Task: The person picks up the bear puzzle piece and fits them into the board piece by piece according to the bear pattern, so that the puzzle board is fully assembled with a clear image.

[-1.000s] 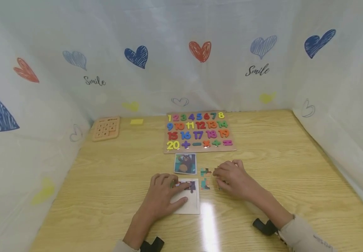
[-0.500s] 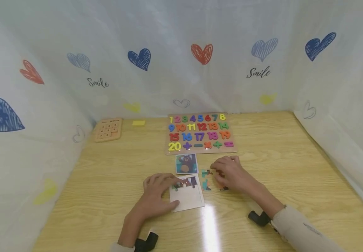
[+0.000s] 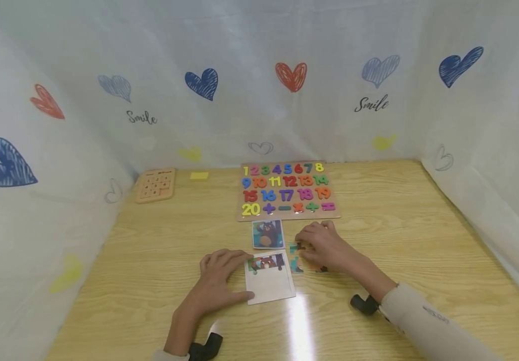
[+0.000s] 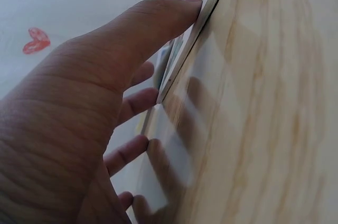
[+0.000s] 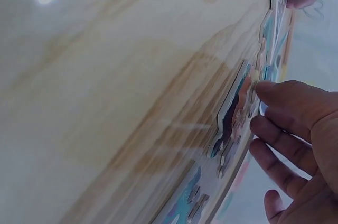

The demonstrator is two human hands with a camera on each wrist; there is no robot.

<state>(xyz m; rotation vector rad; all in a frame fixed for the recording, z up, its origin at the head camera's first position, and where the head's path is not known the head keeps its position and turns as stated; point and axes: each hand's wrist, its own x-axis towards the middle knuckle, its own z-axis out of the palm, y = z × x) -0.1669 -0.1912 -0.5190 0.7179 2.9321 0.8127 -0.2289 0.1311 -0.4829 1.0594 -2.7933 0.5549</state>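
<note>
A small white puzzle tray (image 3: pixel 269 288) lies on the table, with joined bear puzzle pieces (image 3: pixel 266 262) along its top. My left hand (image 3: pixel 216 281) rests at its left side, fingers at the upper corner and thumb (image 4: pixel 169 15) on the edge near the lower corner. My right hand (image 3: pixel 329 248) is over loose puzzle pieces right of the tray, fingers bent and touching or just above them. A teal piece (image 3: pixel 296 265) lies beside the tray; an orange and dark piece (image 3: pixel 321 269) is partly hidden under the hand. In the right wrist view, the thumb (image 5: pixel 272 93) is apart from the index finger.
A bear picture card (image 3: pixel 268 234) lies just beyond the tray. Behind it is a board of coloured numbers (image 3: pixel 288 193). A wooden sliding number puzzle (image 3: pixel 156 185) and a yellow block (image 3: pixel 199 175) stand far left. A white curtain (image 3: pixel 241 115) closes off the table's back and sides.
My left hand has drawn back from the top pieces to the tray's left edge, and the tray has turned slightly. My right hand has moved left over the loose pieces.
</note>
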